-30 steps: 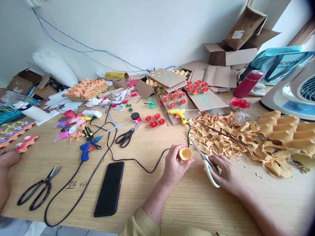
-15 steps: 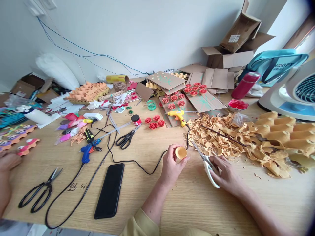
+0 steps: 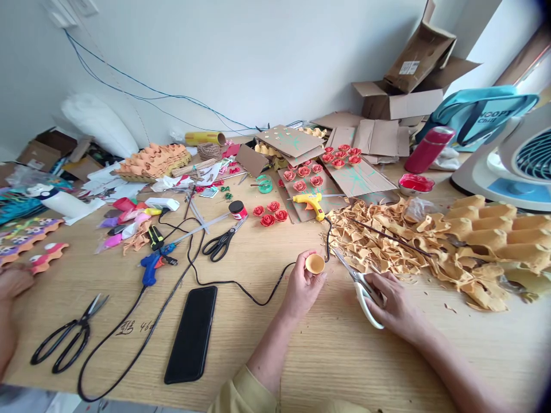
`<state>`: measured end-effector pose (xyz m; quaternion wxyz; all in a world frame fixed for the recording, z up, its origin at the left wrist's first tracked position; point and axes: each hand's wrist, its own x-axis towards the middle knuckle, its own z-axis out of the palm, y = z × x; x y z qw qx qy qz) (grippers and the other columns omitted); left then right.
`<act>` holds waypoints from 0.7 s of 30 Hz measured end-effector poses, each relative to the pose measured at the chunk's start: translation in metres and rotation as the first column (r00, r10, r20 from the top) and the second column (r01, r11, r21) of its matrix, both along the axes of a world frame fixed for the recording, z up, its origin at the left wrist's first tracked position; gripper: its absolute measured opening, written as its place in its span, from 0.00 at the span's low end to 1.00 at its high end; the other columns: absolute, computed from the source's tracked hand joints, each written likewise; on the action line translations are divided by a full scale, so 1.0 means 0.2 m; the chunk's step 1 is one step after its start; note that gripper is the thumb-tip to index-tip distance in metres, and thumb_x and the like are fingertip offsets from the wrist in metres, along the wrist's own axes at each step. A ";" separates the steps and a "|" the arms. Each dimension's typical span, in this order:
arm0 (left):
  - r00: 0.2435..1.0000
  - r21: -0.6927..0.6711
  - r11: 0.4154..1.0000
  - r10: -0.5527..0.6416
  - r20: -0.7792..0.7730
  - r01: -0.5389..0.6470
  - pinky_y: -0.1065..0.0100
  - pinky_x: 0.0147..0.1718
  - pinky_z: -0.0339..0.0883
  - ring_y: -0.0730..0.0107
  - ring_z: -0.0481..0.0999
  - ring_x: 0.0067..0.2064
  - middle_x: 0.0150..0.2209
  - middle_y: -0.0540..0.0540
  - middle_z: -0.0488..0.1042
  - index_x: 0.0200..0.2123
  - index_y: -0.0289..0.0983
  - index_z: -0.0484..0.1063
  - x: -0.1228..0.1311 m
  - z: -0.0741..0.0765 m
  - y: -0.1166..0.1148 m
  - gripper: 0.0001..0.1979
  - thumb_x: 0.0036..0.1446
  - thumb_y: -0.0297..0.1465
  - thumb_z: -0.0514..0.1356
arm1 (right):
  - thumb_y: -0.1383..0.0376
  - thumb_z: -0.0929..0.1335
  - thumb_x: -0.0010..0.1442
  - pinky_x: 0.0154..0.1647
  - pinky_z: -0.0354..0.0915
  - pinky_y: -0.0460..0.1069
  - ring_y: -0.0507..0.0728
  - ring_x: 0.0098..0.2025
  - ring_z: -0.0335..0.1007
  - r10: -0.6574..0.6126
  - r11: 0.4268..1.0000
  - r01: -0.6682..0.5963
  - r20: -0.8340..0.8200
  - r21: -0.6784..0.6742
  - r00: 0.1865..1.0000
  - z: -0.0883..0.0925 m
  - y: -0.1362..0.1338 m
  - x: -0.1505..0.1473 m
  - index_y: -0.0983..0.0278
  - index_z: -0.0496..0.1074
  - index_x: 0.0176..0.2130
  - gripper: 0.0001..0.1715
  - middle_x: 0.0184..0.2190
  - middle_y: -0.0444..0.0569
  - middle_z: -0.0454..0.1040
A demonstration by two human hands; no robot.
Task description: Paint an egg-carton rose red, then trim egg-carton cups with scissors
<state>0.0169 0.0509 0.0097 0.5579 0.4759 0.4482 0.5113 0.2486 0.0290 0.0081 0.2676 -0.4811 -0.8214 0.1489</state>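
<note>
Between the thumb and fingers of my left hand [image 3: 302, 288] is a small round tan cup [image 3: 315, 264], its hollow side facing me; it looks cut from an egg carton. My right hand [image 3: 394, 301] grips white-handled scissors [image 3: 365, 298] by the handles. Their blades point up and left, a short way right of the cup and apart from it. Beyond the blades lies a heap of tan carton scraps [image 3: 374, 235]. A yellow glue gun [image 3: 310, 202] rests past my left hand, near several red paper-like roses [image 3: 270, 213].
At the left are black scissors [image 3: 71, 338], a phone [image 3: 190, 335], a blue glue gun [image 3: 150, 267] and its looping cord. More scissors [image 3: 219, 245] lie mid-table. Egg cartons [image 3: 499, 229] and a fan [image 3: 512, 160] stand right. Another person's hand [image 3: 15, 281] rests at the left edge.
My left hand and the cup have shifted very slightly up and left. My right hand and the scissors have hardly moved.
</note>
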 end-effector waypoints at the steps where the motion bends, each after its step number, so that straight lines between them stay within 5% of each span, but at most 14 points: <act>1: 1.000 -0.011 1.000 -0.009 0.003 0.010 0.63 0.49 0.74 0.62 0.78 0.51 0.52 0.37 0.73 0.54 0.36 0.64 0.00 0.00 0.00 0.24 0.56 0.31 0.66 | 0.59 0.65 0.67 0.36 0.61 0.52 0.56 0.31 0.65 0.000 1.000 0.000 0.004 0.003 1.000 0.00 0.00 0.00 0.60 0.68 0.39 0.08 0.28 0.45 0.72; 14: 0.975 0.196 0.981 0.036 -0.220 0.008 0.65 0.48 0.74 0.60 0.77 0.52 0.54 0.38 0.75 0.51 0.37 0.70 0.00 0.04 -0.03 0.19 0.55 0.27 0.65 | 0.59 0.65 0.67 0.40 0.62 0.54 0.58 0.34 0.70 0.086 0.996 -0.084 0.084 -0.025 0.993 0.01 0.00 0.00 0.61 0.67 0.43 0.08 0.35 0.48 0.76; 21: 0.954 0.230 0.973 0.034 -0.298 0.037 0.71 0.36 0.72 0.69 0.76 0.39 0.52 0.40 0.77 0.53 0.38 0.70 0.01 0.04 -0.04 0.22 0.53 0.24 0.65 | 0.58 0.65 0.66 0.42 0.61 0.55 0.59 0.37 0.71 0.069 0.997 -0.065 0.101 -0.041 0.992 0.01 0.00 -0.02 0.61 0.66 0.44 0.10 0.37 0.50 0.77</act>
